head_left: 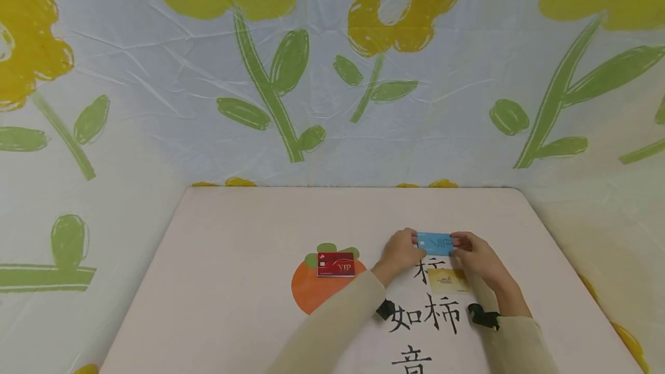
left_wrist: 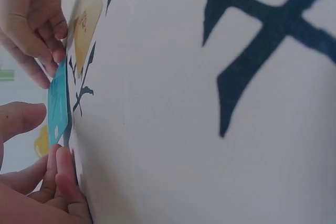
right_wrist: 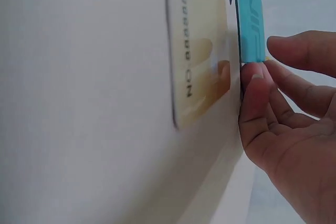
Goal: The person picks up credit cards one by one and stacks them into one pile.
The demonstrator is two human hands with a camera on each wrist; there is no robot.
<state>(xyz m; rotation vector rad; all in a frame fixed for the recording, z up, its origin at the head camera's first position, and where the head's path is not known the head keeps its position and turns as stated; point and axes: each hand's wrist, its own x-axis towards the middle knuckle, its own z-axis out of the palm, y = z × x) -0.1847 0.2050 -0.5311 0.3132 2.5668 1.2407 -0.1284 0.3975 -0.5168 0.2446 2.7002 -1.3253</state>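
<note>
A blue card (head_left: pixel 434 243) with "VIP" lettering lies level, its face up, between the two hands. My left hand (head_left: pixel 402 250) holds its left end with curled fingers, the thumb near the lower corner. At the opposite end my right hand (head_left: pixel 475 253) holds the card with curled fingertips; in the right wrist view its thumb (right_wrist: pixel 299 51) stands slightly off the card. Whether the blue card touches the table cannot be made out. Just below it, a gold card (head_left: pixel 449 280) lies flat, near the right hand's wrist.
A red VIP card (head_left: pixel 336 264) rests on an orange persimmon picture (head_left: pixel 306 287), left of the left forearm. Black brush characters (head_left: pixel 441 313) are printed on the pale tabletop (head_left: pixel 234 247). A flower-patterned cloth (head_left: pixel 322 85) hangs behind the table's back edge.
</note>
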